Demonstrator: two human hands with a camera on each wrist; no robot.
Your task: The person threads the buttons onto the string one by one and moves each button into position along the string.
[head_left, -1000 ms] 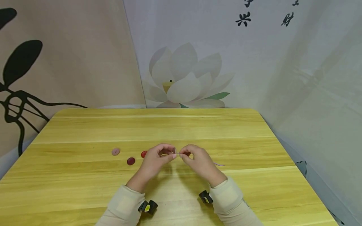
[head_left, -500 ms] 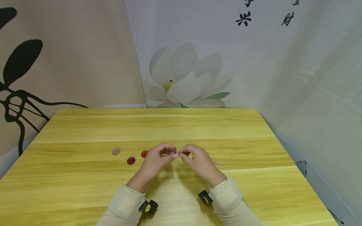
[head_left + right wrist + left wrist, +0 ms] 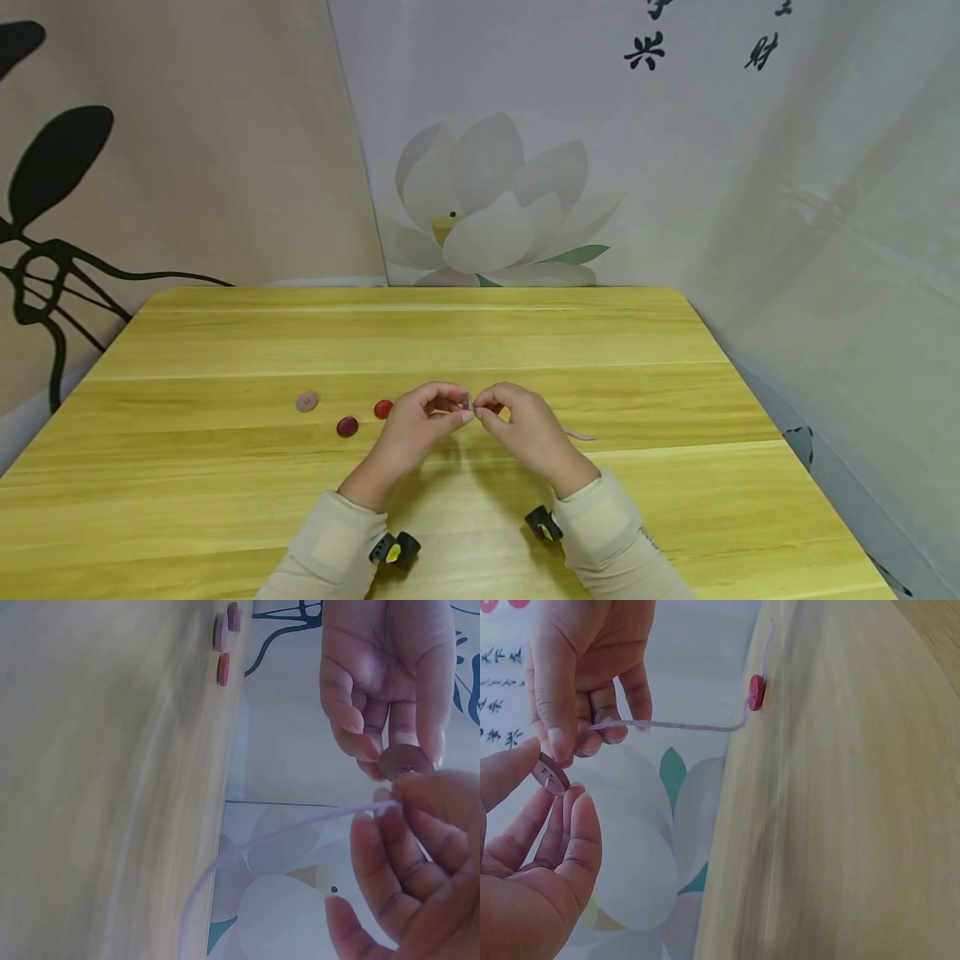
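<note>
My left hand (image 3: pixel 420 421) pinches a mauve button (image 3: pixel 551 774) by its edges, tilted up above the table. In the left wrist view a short bit of pale string shows at the button's holes. My right hand (image 3: pixel 525 425) pinches the light purple string (image 3: pixel 285 829) right at the button, with thumb and fingertip close to its face. From the right hand the string runs across to a red button (image 3: pixel 757 692) threaded on it, which stands at the table. Past that button, a loose tail of string lies on the wood.
Left of my left hand lie a pink button (image 3: pixel 307 402), a dark red button (image 3: pixel 347 427) and a bright red button (image 3: pixel 383 409) on the wooden table (image 3: pixel 225 500). A printed cloth backdrop (image 3: pixel 495 192) hangs behind the table's far edge.
The fingertips of both hands have drawn slightly closer, and the gap of string between them has shortened. The buttons on the table have stayed put.
</note>
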